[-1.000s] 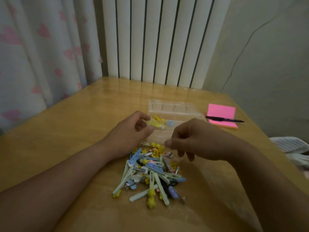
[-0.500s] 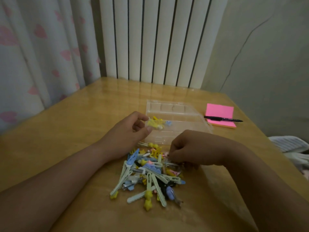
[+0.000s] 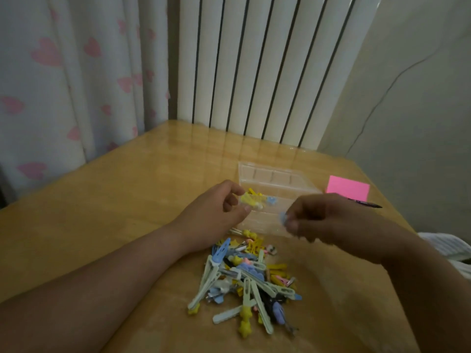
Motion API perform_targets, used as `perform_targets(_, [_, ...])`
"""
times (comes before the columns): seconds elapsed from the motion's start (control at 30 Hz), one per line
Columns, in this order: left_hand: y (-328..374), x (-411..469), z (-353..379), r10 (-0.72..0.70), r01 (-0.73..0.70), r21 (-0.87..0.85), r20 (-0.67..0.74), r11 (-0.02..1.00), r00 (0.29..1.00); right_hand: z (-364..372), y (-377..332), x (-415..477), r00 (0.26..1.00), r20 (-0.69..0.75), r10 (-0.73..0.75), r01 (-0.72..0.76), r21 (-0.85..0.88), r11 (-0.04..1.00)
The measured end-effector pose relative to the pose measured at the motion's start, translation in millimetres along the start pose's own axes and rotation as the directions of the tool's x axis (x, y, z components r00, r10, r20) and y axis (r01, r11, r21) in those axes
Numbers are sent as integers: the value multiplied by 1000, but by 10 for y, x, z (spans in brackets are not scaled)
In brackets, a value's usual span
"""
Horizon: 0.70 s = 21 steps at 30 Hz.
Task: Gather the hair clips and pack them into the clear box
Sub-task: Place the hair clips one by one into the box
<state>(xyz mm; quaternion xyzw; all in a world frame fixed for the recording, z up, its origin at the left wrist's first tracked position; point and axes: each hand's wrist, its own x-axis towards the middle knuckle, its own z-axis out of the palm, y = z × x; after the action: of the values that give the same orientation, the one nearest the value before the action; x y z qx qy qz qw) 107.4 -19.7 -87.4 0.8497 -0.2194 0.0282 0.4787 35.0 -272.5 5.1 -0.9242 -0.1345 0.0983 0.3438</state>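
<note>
On the surface (image 3: pixel 102 200), toward its far edge, the clear box (image 3: pixel 277 174) sits with a row of dividers visible along its far wall. Between the box and me, the main pile of hair clips (image 3: pixel 249 278) lies loose on the surface. It holds long pale green clips, blue ones, yellow ones with star ends, and a few pink and dark pieces, all crossed over one another. The far end of the pile lies just beside the near wall of the box.

My left hand (image 3: pixel 216 210) has its fingers curled and grips a small bundle of yellow clips (image 3: pixel 251 200) between thumb and fingers. A blue piece shows at the bundle's right end. The bundle is held in front of the left part of the box; whether it touches the box cannot be told.

My right hand (image 3: pixel 331 220) is closed in a pinch, with thumb and fingertips holding a small blue clip (image 3: pixel 283 216) at the near side of the box. The hand is blurred, so finer detail cannot be read.

Toward the far right corner, a pink note pad (image 3: pixel 348 191) lies flat, well apart from the pile, with a dark pen (image 3: pixel 367 203) resting across its near edge. Beyond the far edge stand a white radiator (image 3: pixel 267 72) and a curtain (image 3: pixel 63 72) with pink hearts.
</note>
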Motion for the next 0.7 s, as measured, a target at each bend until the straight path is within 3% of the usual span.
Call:
perform_targets(0.1, [-19, -1, 7, 12, -12, 6, 5, 1000, 1000, -83, 16, 166, 949, -311, 56, -12, 141, 990])
perform_targets(0.2, [-36, 8, 14, 8, -8, 21, 0, 1000, 1000, -140, 16, 483, 895, -430, 120, -77, 115, 990])
perform_targets(0.53, [-46, 9, 10, -7, 7, 36, 8, 999, 1000, 0, 48, 1208, 906, -320, 276, -328, -121, 937])
perform_targets(0.7, [-23, 5, 4, -4, 3, 48, 17, 999, 1000, 66, 49, 1216, 899, -308, 310, -371, -163, 914])
